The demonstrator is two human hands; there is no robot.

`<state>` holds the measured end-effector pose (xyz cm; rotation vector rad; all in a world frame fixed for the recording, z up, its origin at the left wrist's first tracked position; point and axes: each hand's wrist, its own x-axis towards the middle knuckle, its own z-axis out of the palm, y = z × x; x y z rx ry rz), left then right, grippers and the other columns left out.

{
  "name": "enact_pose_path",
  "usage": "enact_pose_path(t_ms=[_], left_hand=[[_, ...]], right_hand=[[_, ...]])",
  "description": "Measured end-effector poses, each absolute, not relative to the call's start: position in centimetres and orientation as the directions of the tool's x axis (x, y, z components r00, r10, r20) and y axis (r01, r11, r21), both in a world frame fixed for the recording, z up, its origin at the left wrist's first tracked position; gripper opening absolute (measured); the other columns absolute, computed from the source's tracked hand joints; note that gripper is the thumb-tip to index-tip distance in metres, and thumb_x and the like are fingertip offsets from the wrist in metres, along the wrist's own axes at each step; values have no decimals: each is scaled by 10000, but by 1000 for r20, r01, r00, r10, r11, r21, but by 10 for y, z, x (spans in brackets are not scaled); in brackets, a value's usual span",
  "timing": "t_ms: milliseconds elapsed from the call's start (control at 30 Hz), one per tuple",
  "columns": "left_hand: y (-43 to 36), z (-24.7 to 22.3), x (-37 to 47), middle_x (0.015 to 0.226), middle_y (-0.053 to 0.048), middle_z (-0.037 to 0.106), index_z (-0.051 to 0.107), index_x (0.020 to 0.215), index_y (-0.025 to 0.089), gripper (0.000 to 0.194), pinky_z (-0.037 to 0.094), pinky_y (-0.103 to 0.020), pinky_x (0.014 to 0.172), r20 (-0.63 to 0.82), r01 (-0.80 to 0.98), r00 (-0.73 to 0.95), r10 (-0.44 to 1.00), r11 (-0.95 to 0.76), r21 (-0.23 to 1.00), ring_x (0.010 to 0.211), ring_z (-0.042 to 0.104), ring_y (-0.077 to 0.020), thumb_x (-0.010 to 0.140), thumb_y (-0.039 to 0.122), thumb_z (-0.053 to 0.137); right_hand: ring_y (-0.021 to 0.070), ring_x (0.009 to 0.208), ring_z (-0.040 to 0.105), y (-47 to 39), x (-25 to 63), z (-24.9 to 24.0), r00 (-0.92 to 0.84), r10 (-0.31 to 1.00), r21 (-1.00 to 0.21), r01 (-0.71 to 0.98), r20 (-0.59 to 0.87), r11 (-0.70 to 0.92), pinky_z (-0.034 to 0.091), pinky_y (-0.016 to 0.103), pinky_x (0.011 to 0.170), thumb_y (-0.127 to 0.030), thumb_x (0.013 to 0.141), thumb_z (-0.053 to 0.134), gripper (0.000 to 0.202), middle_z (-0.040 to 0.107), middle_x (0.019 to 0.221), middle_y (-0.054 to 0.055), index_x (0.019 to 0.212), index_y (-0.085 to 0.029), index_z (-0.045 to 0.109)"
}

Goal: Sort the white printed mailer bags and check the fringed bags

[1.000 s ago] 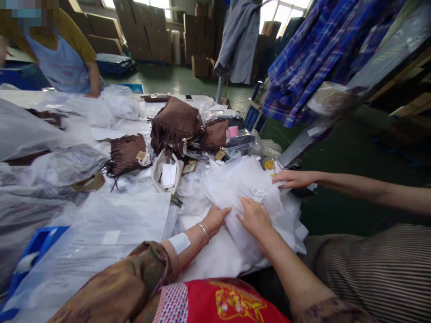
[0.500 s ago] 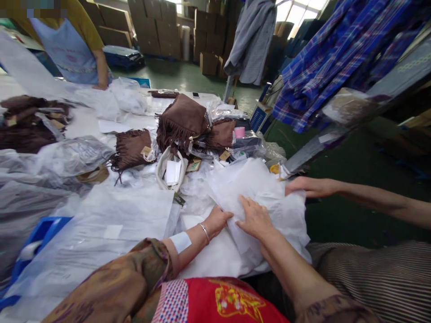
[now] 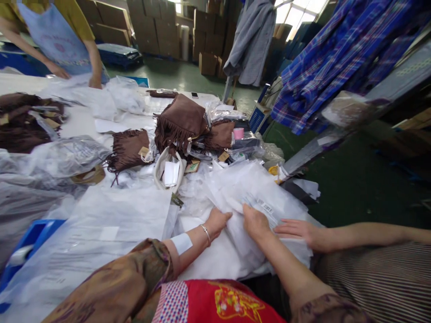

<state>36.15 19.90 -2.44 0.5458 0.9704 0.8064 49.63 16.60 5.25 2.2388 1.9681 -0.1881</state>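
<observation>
A translucent white plastic bag [image 3: 232, 179] with a barcode label [image 3: 264, 206] lies crumpled in front of me. My left hand [image 3: 217, 223] pinches its near left edge between thumb and fingers. Just to the right, my right hand [image 3: 256, 221] is closed on a fold of the same bag, its fingertips partly hidden in the plastic. A co-worker's hand [image 3: 303, 234] reaches in from the right and lies flat on the bag beside my right hand. What is inside the bag cannot be made out.
Brown fringed bags [image 3: 182, 119] and a pale looped strap [image 3: 160, 168] lie beyond my hands. A large plastic bag [image 3: 111, 224] and blue bin [image 3: 33, 246] are at left. A metal post [image 3: 303, 154] slants on the right. Another person [image 3: 60, 40] stands across the table.
My right hand has closed on the plastic. The co-worker's hand has moved from the bag's far right edge nearer to me, flat on it. The barcode label now shows.
</observation>
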Motion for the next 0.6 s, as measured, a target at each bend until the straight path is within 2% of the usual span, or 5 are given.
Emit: enact_pose_path(t_ms=[67,167,300,433,600], left_hand=[[200,-25,360,1084,-156,758,733,1030,104,338,616,-325,738,-548,-314,295,782,622,718,900,737,-244,694,73,742],[201,-25,359,1082,-164,755,732,1020,99,335,621,-338,692,-582,-286,268,768,640,713,868,739,-254,688,80,774],[198,-22,360,1157,-157,736,717,1080,119,399,624,-336,752,-557,-330,299,775,631,702,960,727,-252,690,72,785],[196,-19,360,1196,-149,720,706,1103,145,402,632,-378,749,-553,-342,324,767,640,688,946,727,-259,711,114,792],[196,-14,358,1136,-170,736,701,1100,121,370,629,-357,690,-613,-265,302,730,682,681,928,731,-272,734,125,759]], right_hand=[[215,821,656,171,521,68,178,971,43,984,-157,-174,445,287,721,-82,888,407,312,704,892,122,1057,-132,664],[226,786,629,176,572,102,328,945,37,944,10,-328,425,295,687,-155,878,402,349,699,861,147,1096,-84,666],[240,693,587,168,630,139,538,808,-97,842,241,-531,400,315,628,-283,801,475,352,660,726,129,966,-85,714],[239,655,577,153,650,146,623,747,-167,782,234,-600,395,320,604,-341,751,498,354,633,672,123,872,-88,714],[275,755,639,138,648,131,628,737,-249,777,250,-578,460,338,672,-363,765,461,402,693,771,151,948,-104,708]])
